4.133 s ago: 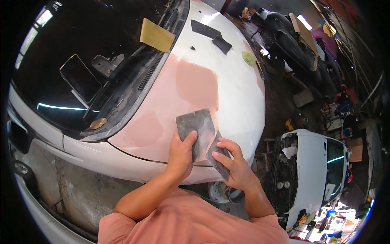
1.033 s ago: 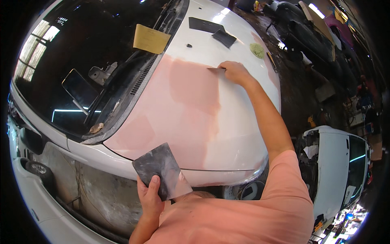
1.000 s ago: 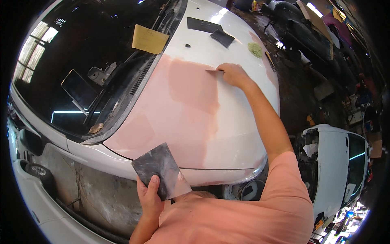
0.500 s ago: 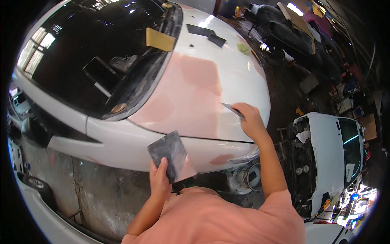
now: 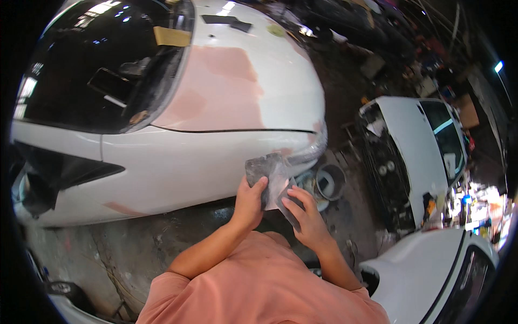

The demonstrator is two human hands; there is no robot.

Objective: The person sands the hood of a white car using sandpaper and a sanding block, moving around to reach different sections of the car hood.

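Up in front of my chest, my left hand (image 5: 250, 203) grips a grey mixing plate (image 5: 258, 166) smeared with pale pink body filler (image 5: 273, 198). My right hand (image 5: 311, 217) pinches a thin dark filler spreader (image 5: 290, 213), its blade against or just over the plate's right side; exact contact is hard to make out. Beyond both hands stands a white car, whose hood (image 5: 288, 89) carries a broad area of pink filler (image 5: 216, 100) on the windshield side. A smaller pink patch (image 5: 121, 209) marks the side panel.
Dark sheets (image 5: 218, 20), a yellow-green pad (image 5: 276, 30) and a tan sheet (image 5: 172, 36) lie on the car. Beside its front corner stands a bucket (image 5: 330, 181). To the right are a partly stripped white vehicle (image 5: 413, 146) and another white car (image 5: 418, 264).
My right hand has come back from the hood with the spreader, down to the plate. The plate has shifted right and up in view. My view has turned, and the car appears further left.
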